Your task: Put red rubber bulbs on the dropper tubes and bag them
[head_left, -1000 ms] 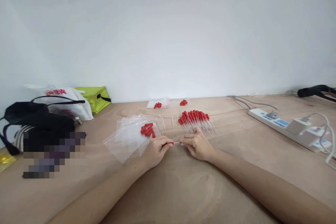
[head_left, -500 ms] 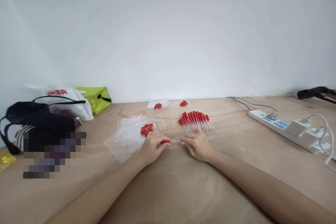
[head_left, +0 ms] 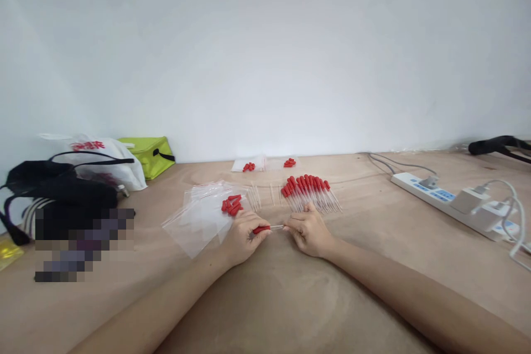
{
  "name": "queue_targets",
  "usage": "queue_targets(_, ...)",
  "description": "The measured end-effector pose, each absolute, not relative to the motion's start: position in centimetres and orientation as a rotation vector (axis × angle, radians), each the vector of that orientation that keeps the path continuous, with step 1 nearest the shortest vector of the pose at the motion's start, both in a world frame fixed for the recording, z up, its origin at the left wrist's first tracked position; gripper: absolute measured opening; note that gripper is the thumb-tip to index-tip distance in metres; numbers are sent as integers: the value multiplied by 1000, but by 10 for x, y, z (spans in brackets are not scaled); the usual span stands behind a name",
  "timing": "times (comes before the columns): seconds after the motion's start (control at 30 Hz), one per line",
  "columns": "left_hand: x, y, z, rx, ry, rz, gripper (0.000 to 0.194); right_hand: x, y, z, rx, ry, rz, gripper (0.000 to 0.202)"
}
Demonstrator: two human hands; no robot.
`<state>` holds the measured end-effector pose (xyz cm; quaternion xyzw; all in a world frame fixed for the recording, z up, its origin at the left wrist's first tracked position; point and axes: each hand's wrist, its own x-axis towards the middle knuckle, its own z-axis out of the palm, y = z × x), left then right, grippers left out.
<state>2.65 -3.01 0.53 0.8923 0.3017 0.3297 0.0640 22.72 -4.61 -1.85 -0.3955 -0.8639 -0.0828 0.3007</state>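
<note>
My left hand pinches a red rubber bulb between thumb and fingers. From the bulb a thin clear dropper tube runs right, and my right hand is closed on its other end. Just beyond my right hand lies a row of droppers, red bulbs fitted on clear tubes. Several loose red bulbs lie on clear zip bags beside my left hand. Bare glass tubes lie between the bags and the row.
At the back are small bags with red bulbs. Left stand a lime-green box bag, a white plastic bag and a black bag. A white power strip with chargers and cables lies right.
My right hand has shifted slightly left, and less of the tube shows between my hands. The red bulb has tilted a little, its left end lower.
</note>
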Motion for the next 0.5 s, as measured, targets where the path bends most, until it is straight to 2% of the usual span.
queue_targets(0.33, 19, -17, 12, 2789, 931, 954, 14, 222, -50, 0, -1124, -2389, -323, 22)
queue_targets(0.5, -2, -2, 14, 2804, 1369, 1047, 27, 225, -37, 5, -1432, -2253, -230, 22)
